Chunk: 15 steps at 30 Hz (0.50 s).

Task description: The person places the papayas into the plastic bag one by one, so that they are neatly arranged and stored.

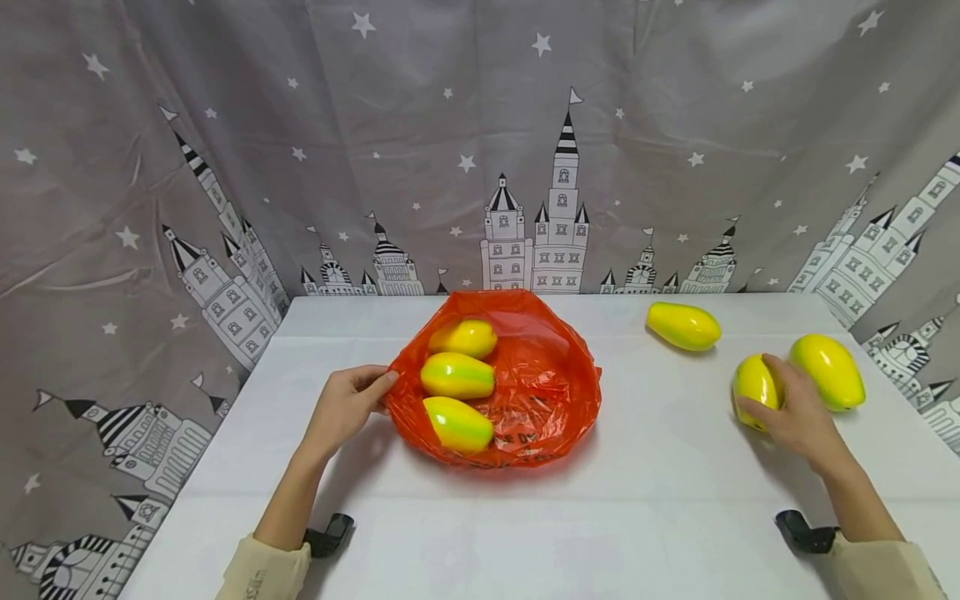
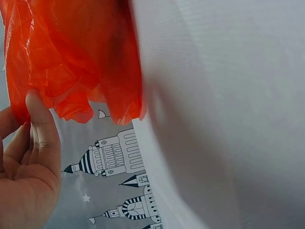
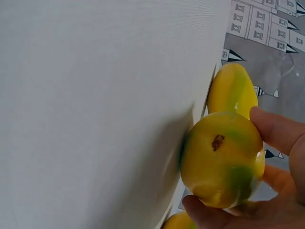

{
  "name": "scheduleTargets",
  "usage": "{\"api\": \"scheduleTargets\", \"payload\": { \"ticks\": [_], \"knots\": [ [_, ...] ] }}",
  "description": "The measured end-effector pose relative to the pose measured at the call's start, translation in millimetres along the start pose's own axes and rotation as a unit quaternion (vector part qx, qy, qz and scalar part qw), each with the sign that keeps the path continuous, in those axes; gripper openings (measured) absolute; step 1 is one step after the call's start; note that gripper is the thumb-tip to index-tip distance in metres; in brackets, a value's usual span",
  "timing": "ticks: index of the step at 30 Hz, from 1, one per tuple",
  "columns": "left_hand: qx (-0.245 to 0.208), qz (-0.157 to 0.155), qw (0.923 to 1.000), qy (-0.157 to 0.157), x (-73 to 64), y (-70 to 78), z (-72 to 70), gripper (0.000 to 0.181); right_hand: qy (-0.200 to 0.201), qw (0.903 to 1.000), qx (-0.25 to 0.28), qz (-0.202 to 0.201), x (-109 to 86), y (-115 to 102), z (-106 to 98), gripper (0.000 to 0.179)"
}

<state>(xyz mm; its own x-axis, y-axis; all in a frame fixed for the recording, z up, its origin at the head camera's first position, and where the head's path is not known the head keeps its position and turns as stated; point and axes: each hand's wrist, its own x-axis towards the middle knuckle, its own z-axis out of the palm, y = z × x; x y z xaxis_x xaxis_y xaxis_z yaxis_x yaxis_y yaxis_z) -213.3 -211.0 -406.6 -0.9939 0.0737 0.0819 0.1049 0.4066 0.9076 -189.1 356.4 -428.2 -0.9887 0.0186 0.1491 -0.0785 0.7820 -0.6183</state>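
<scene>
A red plastic bag [image 1: 555, 354] lies with its mouth spread wide, and three yellow-green papayas [image 1: 457, 376] sit in its left half. My left hand [image 1: 348, 408] pinches the bag's left rim between thumb and fingers. In the left wrist view, the thumb [image 2: 43, 119] presses on the bunched red film [image 2: 71, 57]. Over on the right, my right hand [image 1: 798, 412] grips a papaya [image 1: 752, 385]. The right wrist view shows that papaya's end [image 3: 221, 160] with a brown stem spot, thumb and fingers around its sides.
Two more papayas lie on the white table [image 1: 660, 533]: one [image 1: 684, 326] toward the back edge, another [image 1: 827, 372] just right of my right hand. A grey curtain [image 1: 420, 125] printed with castles and stars stands behind and beside the table.
</scene>
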Motion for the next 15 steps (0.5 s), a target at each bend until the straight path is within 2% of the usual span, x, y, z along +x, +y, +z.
{"api": "scheduleTargets", "payload": {
  "ticks": [3, 9, 15],
  "knots": [
    [0.001, 0.0, 1.0, 0.001, -0.1, -0.2, -0.1, 0.035, -0.01, 0.9998, 0.011, -0.009, -0.7, -0.1, -0.7, 0.07],
    [0.001, 0.0, 1.0, 0.0, -0.4, -0.4, -0.4, 0.034, -0.041, 0.9978, 0.051, 0.012, -2.1, -2.0, -4.4, 0.07],
    [0.001, 0.0, 1.0, -0.001, -0.4, 0.6, -0.3, 0.034, -0.036, 0.9978, 0.056, 0.007, -2.2, -3.3, -4.3, 0.062]
  ]
}}
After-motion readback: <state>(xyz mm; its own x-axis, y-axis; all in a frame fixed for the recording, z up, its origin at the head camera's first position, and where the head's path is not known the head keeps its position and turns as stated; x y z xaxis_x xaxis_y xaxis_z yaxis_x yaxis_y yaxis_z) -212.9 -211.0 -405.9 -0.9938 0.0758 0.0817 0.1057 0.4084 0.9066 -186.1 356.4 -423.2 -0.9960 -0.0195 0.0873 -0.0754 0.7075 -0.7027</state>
